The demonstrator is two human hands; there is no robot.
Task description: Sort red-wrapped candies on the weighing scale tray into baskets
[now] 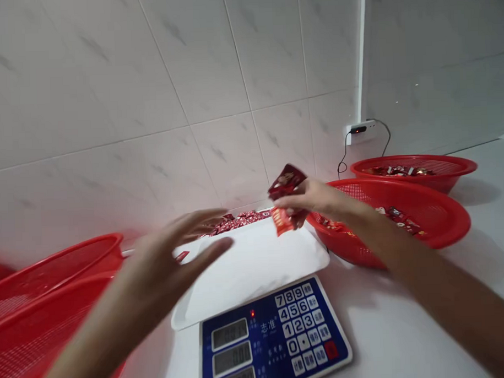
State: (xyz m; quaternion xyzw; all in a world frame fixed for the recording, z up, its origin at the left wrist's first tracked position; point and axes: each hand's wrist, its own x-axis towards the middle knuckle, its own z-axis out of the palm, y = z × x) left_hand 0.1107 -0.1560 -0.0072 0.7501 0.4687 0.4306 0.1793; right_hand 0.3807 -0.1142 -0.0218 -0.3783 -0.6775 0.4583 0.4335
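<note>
Small wrapped candies are pinched in my right hand (308, 202), above the right side of the scale's white tray (254, 260). One wrapper is a dark red packet (288, 179) sticking up; below it hangs an orange-red packet (282, 221). My left hand (175, 252), slightly blurred, hovers over the tray's left side with thumb and fingers apart and nothing between them. A small red piece (182, 256) shows beside its palm, too little of it to name. The blue keypad panel (269, 337) of the scale faces me with its displays lit faintly.
Red plastic baskets stand on both sides: a near right basket (447, 218) and a far right basket (458, 168) with wrapped candies inside, and left baskets (101, 252). Behind the tray lie red patterned packets (240, 221). A power socket with cable (359, 131) is on the tiled wall.
</note>
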